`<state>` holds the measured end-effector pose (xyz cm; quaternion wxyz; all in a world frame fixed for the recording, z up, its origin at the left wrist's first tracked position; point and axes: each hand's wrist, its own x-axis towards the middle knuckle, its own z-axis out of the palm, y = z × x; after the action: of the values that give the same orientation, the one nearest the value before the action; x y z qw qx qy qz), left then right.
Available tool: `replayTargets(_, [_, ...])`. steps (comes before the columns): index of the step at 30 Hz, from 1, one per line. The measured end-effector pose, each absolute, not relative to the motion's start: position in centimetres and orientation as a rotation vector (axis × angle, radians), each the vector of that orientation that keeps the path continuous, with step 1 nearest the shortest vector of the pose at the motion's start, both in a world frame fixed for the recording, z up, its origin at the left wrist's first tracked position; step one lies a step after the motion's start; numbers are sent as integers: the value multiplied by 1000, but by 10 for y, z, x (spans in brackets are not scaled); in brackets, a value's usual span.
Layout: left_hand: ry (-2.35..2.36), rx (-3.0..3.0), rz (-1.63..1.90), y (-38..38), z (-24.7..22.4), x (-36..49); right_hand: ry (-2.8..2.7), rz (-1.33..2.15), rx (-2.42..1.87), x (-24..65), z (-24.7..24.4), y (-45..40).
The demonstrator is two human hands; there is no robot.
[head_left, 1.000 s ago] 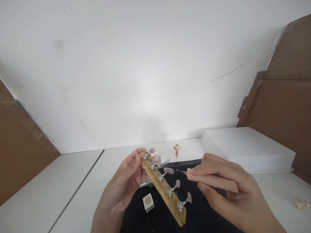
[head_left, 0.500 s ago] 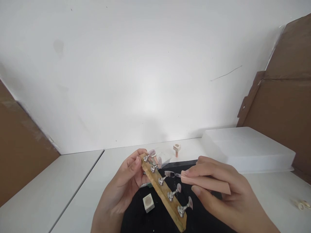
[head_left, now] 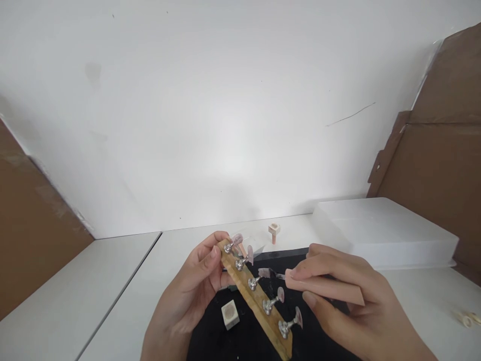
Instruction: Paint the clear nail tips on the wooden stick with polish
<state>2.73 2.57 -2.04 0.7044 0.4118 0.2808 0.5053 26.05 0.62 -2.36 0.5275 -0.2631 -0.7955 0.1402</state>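
Since a second ago, the brush [head_left: 325, 289] has been brought leftward to the middle nail [head_left: 264, 273] on the strip [head_left: 256, 296]. In the head view, the strip is held aslant above the mat [head_left: 221, 346] by its far end in the left hand [head_left: 191, 286], while the brush is pinched in the right hand [head_left: 376, 306]; a cube [head_left: 230, 314] is seen near the mat's left edge.

The wooden strip [head_left: 256, 301] is yellow-brown, its stands [head_left: 267, 307] silver, its nail tips [head_left: 281, 295] pale pink. The brush handle [head_left: 325, 289] is peach. The mat [head_left: 225, 346] at six o'clock is black, the wall [head_left: 233, 100] at twelve white, the cardboard [head_left: 432, 175] at three brown.
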Motion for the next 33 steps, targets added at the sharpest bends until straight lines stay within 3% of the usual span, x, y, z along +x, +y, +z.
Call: replayTargets(33, [593, 991, 1085, 27, -17, 33, -1897, 468, -597, 259, -19, 3])
